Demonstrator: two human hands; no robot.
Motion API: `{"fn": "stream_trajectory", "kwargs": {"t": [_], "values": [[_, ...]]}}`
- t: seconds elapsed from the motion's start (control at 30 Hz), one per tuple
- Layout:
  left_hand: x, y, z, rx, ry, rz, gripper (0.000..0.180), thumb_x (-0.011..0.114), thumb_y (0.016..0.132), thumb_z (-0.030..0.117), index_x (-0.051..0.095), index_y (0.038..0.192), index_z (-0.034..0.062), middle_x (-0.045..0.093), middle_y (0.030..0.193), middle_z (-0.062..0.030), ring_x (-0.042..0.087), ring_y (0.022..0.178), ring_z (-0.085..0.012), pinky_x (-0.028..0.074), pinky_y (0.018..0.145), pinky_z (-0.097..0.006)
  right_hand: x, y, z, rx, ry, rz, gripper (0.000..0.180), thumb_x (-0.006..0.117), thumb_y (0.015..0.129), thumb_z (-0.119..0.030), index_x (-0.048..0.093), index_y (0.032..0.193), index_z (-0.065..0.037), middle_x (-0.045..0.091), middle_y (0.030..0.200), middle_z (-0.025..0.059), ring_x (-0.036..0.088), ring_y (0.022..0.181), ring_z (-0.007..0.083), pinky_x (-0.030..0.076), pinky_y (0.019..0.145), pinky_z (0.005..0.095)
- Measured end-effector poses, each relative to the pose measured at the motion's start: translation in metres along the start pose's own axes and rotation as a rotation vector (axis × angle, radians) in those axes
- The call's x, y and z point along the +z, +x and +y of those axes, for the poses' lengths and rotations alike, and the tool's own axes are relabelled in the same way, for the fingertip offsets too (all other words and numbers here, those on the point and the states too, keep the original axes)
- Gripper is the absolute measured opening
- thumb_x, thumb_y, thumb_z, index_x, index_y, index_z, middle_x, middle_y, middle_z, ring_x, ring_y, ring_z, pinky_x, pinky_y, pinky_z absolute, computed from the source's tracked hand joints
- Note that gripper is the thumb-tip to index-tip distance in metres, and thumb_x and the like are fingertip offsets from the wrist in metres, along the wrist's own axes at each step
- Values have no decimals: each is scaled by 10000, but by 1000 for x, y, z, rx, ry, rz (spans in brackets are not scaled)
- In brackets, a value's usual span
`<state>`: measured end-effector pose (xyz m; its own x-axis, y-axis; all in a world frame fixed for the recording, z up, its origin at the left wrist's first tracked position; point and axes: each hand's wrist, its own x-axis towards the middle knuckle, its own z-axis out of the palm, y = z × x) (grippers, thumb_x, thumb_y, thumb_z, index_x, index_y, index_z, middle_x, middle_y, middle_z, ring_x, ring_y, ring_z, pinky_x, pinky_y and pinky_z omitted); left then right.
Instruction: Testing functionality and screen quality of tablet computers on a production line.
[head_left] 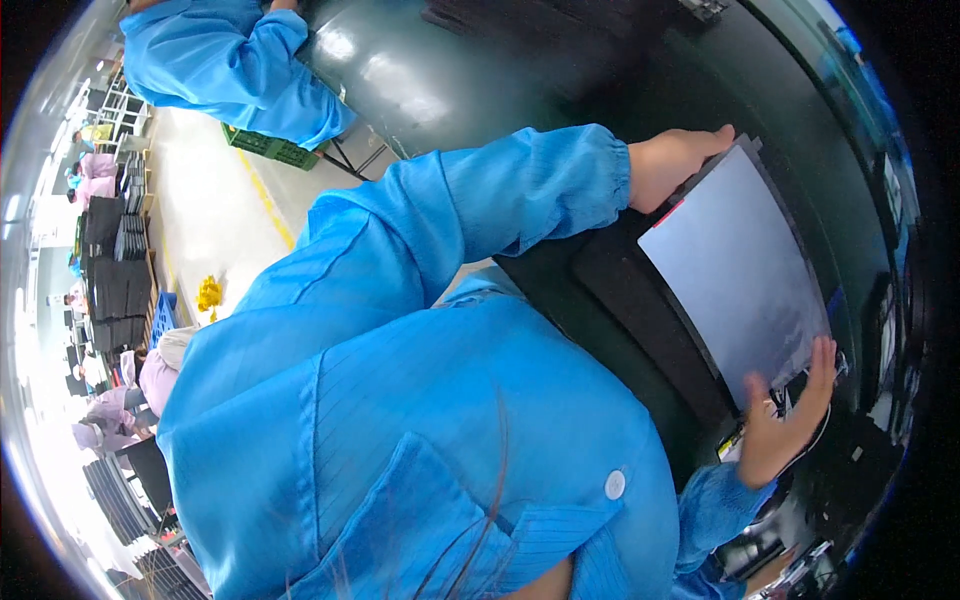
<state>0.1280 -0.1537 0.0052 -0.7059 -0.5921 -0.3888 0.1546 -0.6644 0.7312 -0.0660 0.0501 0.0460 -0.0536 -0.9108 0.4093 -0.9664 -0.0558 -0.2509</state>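
Bright workshop floor [190, 190] at far left, green crate [270, 148] beside co-worker's blue sleeve [215, 65]; dark worktop [460, 85] spreads rightward. Left hand [675, 165] at upper short end of pale flat panel [735, 270], touching edge; most fingers hidden, so cannot tell how firmly grip closes. Panel lies between hands above worktop, long axis slanting from upper left to lower right, black sheet [640, 310] just beside. Right hand [785, 425] at lower end: grip spread wide, nothing clasped, contact unclear; left hand nearer.
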Motion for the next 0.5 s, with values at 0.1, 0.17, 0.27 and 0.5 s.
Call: {"fn": "stream_trajectory", "kwargs": {"t": [0.1, 0.17, 0.27, 0.5], "values": [[-7, 10, -4, -8, -11, -10, 508, 336, 900, 465, 509, 1105, 34, 570, 1064, -157, 571, 921, -230, 450, 831, -392, 10, -18, -23, -167, -245, -147, 887, 747, 577, -436, 356, 1287, -76, 300, 1353, 157, 259, 1250, 372, 205, 999, 554], [-8, 13, -3, -4, -6, -24, 500, 341, 900, 462, 515, 1095, 36, 572, 1058, -151, 572, 909, -225, 452, 827, -389, 26, -24, -26, -178, -227, -99, 1008, 724, 523, -554, 307, 1308, -79, 271, 1364, 163, 219, 1263, 394, 152, 991, 603], [-4, 8, 1, 16, 27, 6, 486, 347, 901, 457, 525, 1076, 40, 578, 1046, -139, 573, 888, -216, 454, 819, -385, 37, -20, -33, -86, -172, 5, 1015, 727, 511, -564, 308, 1295, -73, 274, 1360, 173, 210, 1269, 388, 151, 999, 592], [-2, 8, 2, 16, 53, 19, 467, 339, 905, 454, 542, 1055, 62, 589, 1029, -110, 578, 860, -197, 464, 795, -372, 28, -14, 1, 36, -119, 81, 791, 571, 701, -581, 329, 1220, -36, 316, 1342, 163, 205, 1274, 358, 56, 1033, 545]]}}
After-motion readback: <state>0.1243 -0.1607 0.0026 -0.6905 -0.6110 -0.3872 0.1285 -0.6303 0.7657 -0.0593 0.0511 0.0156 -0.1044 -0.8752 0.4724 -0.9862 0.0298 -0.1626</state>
